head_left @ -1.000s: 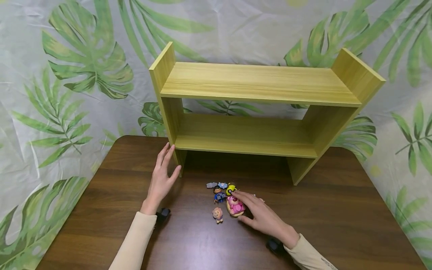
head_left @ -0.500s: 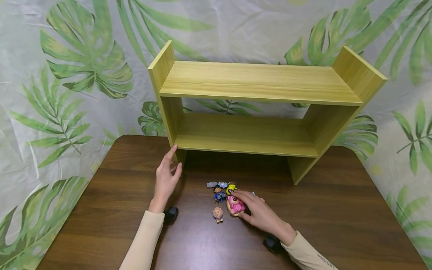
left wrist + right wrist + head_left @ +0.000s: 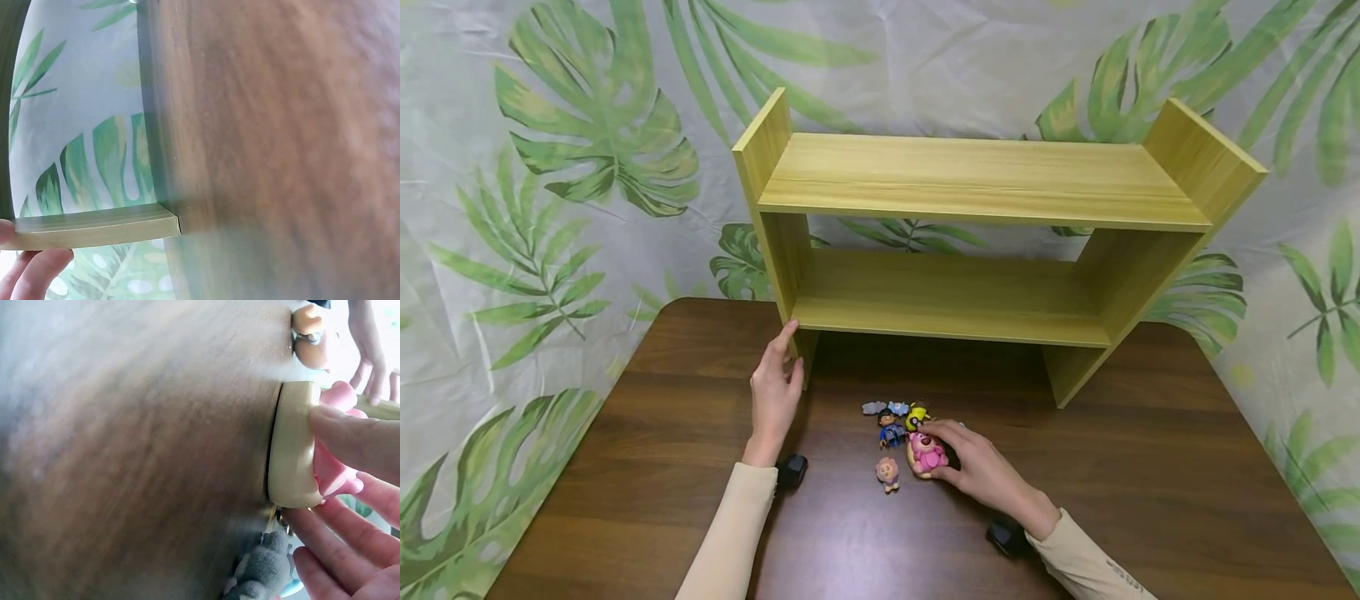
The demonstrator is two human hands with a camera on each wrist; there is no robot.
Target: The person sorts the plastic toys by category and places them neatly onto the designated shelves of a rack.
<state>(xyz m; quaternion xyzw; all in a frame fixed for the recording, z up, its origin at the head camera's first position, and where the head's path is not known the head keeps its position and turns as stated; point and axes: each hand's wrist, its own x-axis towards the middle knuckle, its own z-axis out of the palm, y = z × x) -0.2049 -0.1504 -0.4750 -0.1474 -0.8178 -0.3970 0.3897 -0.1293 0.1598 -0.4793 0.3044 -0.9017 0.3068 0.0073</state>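
Note:
A pink bear figurine [image 3: 928,455] on a cream-coloured base [image 3: 292,447] is on the dark wooden table. My right hand [image 3: 988,477] pinches it, thumb on one side and fingers on the other. My left hand [image 3: 772,402] grips the left side panel [image 3: 100,230] of a yellow wooden shelf [image 3: 955,296], with fingertips [image 3: 45,270] on both faces of the panel. Close beside the bear are a small doll in blue [image 3: 892,435], a yellow figure [image 3: 917,416] and a peach lion-like figure [image 3: 887,472]. In the right wrist view a grey fuzzy figure [image 3: 267,559] shows below the fingers.
Small pale-blue and grey pieces [image 3: 874,408] lie behind the doll. The two-tier shelf spans the rear of the table [image 3: 655,433]. A leaf-patterned cloth [image 3: 580,100] hangs behind it. Black wrist cameras [image 3: 1006,538] sit below both hands.
My left hand has moved right and taken hold of the shelf's side panel. My right thumb and fingers have closed in on the pink bear figurine, which remains in place.

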